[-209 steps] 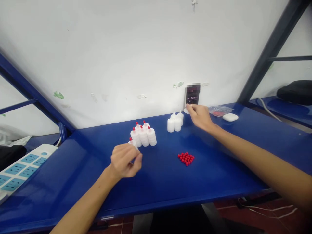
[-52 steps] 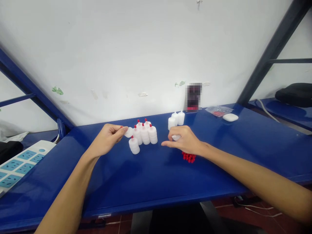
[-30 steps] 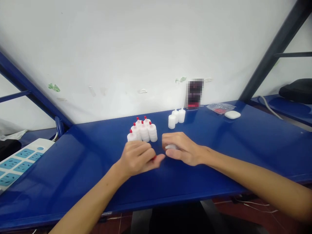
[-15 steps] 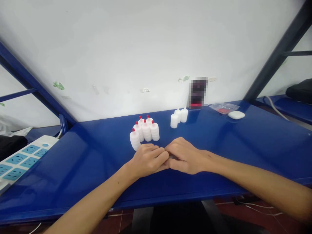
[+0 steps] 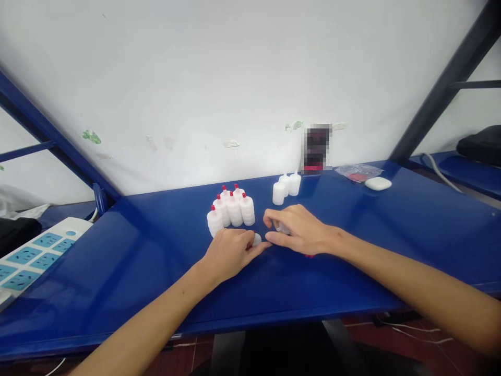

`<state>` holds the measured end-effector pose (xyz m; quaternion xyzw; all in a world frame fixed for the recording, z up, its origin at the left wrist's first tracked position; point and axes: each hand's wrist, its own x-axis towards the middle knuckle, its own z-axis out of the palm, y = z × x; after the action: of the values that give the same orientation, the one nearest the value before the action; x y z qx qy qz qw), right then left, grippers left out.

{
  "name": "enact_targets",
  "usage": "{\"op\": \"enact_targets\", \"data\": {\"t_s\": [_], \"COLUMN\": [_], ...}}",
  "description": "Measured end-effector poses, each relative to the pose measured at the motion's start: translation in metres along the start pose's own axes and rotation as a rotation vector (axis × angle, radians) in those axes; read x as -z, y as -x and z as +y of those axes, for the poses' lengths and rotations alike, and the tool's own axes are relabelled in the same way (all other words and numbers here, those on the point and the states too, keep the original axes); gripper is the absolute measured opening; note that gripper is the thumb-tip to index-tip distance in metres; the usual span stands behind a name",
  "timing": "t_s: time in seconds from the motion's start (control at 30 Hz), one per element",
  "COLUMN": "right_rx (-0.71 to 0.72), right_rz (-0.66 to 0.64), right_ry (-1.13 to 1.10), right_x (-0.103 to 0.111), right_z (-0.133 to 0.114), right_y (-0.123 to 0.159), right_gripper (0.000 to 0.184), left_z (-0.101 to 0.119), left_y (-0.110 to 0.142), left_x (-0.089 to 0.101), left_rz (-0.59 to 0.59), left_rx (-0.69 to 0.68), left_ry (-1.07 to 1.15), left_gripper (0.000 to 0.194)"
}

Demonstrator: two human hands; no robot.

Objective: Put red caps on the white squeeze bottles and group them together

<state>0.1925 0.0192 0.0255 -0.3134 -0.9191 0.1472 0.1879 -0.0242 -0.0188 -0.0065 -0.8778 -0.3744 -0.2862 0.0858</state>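
My left hand (image 5: 233,252) is closed on a small white bottle (image 5: 257,239), mostly hidden by the fingers; a trace of red shows at its top. To the right, my right hand (image 5: 299,230) has its index finger bent and its thumb stretched out, with a gap between them. Something whitish (image 5: 282,227) shows within that gap; whether the hand touches it is unclear. Beyond my left hand stands a cluster of white ribbed bottles (image 5: 234,211) with red caps. Three white bottles (image 5: 278,194) without red caps stand farther back. Below my right wrist lies something small and red (image 5: 309,256).
The blue tabletop (image 5: 136,271) meets a white wall (image 5: 188,94). A power strip (image 5: 37,261) lies at the left edge. Toward the back right are a clear plastic bag (image 5: 358,172) with red pieces, a white rounded case (image 5: 378,184) and a blurred-out upright object (image 5: 317,149).
My hands were pressed together; now they are apart. My right hand has moved up and its index finger and thumb have spread. The bottle in my left hand has come into sight.
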Motion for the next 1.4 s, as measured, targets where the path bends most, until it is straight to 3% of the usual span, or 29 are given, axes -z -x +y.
{"op": "enact_targets", "data": {"t_s": [0.2, 0.5, 0.7, 0.9, 1.03, 1.17, 1.4], "right_rx": [0.15, 0.15, 0.106, 0.177, 0.192, 0.217, 0.262], "right_rz": [-0.122, -0.16, -0.156, -0.172, -0.101, -0.043, -0.086], "right_ry": [-0.106, -0.136, -0.137, -0.153, -0.166, -0.212, -0.227], "right_x": [-0.014, -0.016, -0.011, -0.015, -0.016, -0.016, -0.012], "right_z": [-0.03, -0.039, -0.042, -0.04, -0.037, -0.03, -0.027], "right_y": [0.002, 0.005, 0.005, 0.006, 0.005, 0.005, 0.004], "right_gripper": [0.034, 0.02, 0.012, 0.018, 0.018, 0.009, 0.003], "left_z": [0.012, 0.015, 0.014, 0.015, 0.016, 0.017, 0.018], "left_y": [-0.003, -0.008, -0.007, -0.008, -0.01, -0.009, -0.007], "left_x": [0.007, 0.01, 0.016, 0.011, 0.01, 0.008, 0.008], "left_rz": [0.259, 0.38, 0.366, 0.391, 0.403, 0.355, 0.302], "left_rx": [-0.327, -0.513, -0.535, -0.537, -0.516, -0.455, -0.455], "left_ry": [-0.006, -0.096, -0.117, -0.095, -0.101, -0.115, -0.104], "left_gripper": [0.039, 0.036, 0.032, 0.032, 0.021, 0.005, 0.009]}}
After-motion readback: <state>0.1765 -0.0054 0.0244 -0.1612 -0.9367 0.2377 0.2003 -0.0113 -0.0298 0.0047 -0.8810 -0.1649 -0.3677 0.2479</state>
